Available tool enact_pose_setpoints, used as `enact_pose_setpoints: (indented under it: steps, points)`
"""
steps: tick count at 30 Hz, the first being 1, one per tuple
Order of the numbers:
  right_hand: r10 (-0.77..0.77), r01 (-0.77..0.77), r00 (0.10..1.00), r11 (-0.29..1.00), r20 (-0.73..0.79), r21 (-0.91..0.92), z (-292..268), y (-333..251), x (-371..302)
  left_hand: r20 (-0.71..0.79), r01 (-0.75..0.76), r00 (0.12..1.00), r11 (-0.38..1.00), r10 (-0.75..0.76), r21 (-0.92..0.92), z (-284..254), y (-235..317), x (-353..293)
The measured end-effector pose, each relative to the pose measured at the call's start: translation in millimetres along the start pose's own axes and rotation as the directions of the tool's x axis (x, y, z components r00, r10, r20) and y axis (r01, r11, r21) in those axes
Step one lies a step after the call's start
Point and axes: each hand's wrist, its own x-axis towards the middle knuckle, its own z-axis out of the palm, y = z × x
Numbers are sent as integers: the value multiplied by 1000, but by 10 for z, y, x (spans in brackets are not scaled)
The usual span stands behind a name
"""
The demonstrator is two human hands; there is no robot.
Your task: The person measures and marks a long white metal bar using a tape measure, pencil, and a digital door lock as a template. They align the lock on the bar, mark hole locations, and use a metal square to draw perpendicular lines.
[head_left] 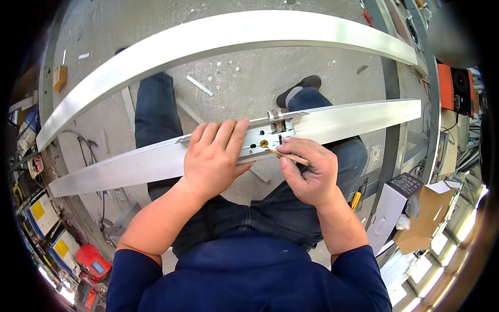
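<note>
**Two hands, one bar across the legs: tilt is the likeliest trouble**

Nearest, the jeans-clad legs (345, 156) lie beneath the aluminium bar (358, 117); if they seem its main support, a shifted knee could roll it.

The left hand (215, 156) spreads palm-down over the bar at 9 o'clock of the slotted metal plate (255, 139), covering part of it; whether the fingers clamp, I cannot tell. Were they to ease, the plate could slide, if it is unfastened.

The right hand (312, 171), at 4 o'clock, pinches a slim wooden stick (293, 157) between thumb and fingers. Its pale tip sits just beside the plate's round brass-coloured part (264, 143); contact is unclear. Too hard a push might snap the tip or skid it sideways.

At 1 o'clock a raised metal bracket (279, 124) could snag the fingers.

Farther off, toward 12 o'clock, loose washers (237, 68) dot the floor (260, 83); small parts dropped there would be hard to spot. Beyond curves a second aluminium bar (260, 28).
</note>
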Motion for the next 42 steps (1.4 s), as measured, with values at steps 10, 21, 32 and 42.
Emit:
enact_pose_setpoints:
  steps: [10, 21, 32, 42]
  points:
    - [-217, 216, 976, 974, -8, -63, 486, 189, 275, 2, -25, 1000, 986, 25, 164, -139, -352, 27]
    - [-253, 253, 967, 961, 14, -109, 485, 208, 290, 13, -6, 1000, 992, 4, 128, -105, -325, 4]
    - [-158, 161, 987, 983, 41, -84, 430, 154, 317, 18, -10, 1000, 990, 8, 140, -86, -329, 6]
    - [-126, 136, 987, 986, 104, -98, 373, 90, 365, 32, 3, 999, 990, -8, 139, -91, -321, 11]
